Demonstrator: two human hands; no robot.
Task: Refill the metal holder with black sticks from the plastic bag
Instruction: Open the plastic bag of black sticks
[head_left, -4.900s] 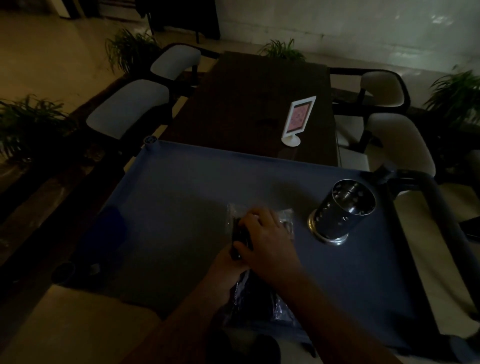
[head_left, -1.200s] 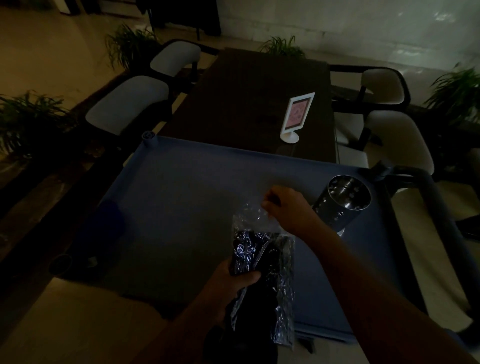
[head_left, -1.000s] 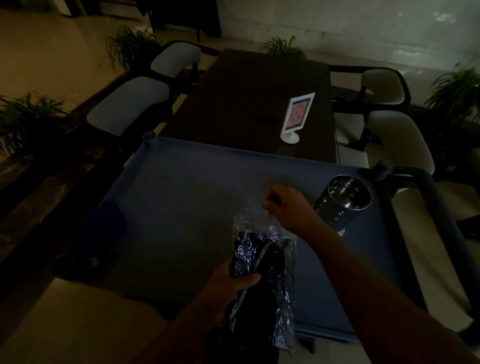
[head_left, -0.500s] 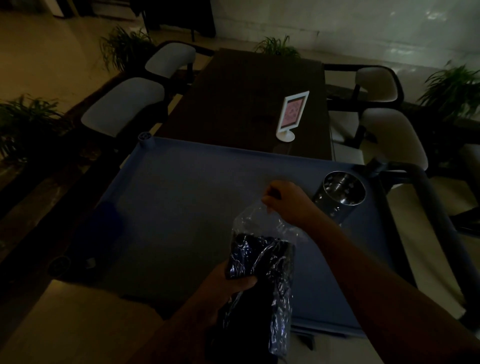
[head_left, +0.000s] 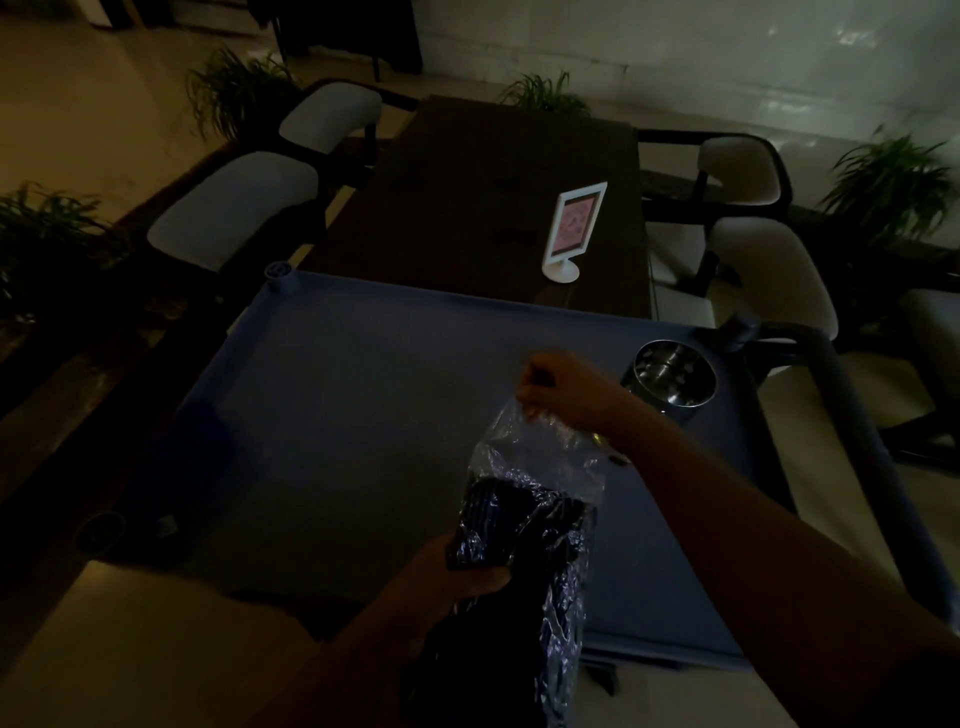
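Note:
A clear plastic bag (head_left: 540, 467) full of black sticks (head_left: 524, 519) is held up above the blue cart top (head_left: 363, 415). My left hand (head_left: 462, 569) grips the bag around its middle, over the bundle of sticks. My right hand (head_left: 563, 392) pinches the bag's open top edge and holds it stretched upward. The perforated metal holder (head_left: 670, 382) stands upright at the cart's far right corner, just right of my right hand; its inside looks empty.
Beyond the cart is a dark wooden table (head_left: 493, 197) with a white sign stand (head_left: 574, 231). White-cushioned chairs (head_left: 234, 208) flank the table on both sides. Potted plants (head_left: 893, 182) line the room's edges. The cart's handle (head_left: 857, 441) runs along its right side.
The bag went from lying under my right hand on the cart to being lifted by my left hand. My right hand now pulls its top edge up and open.

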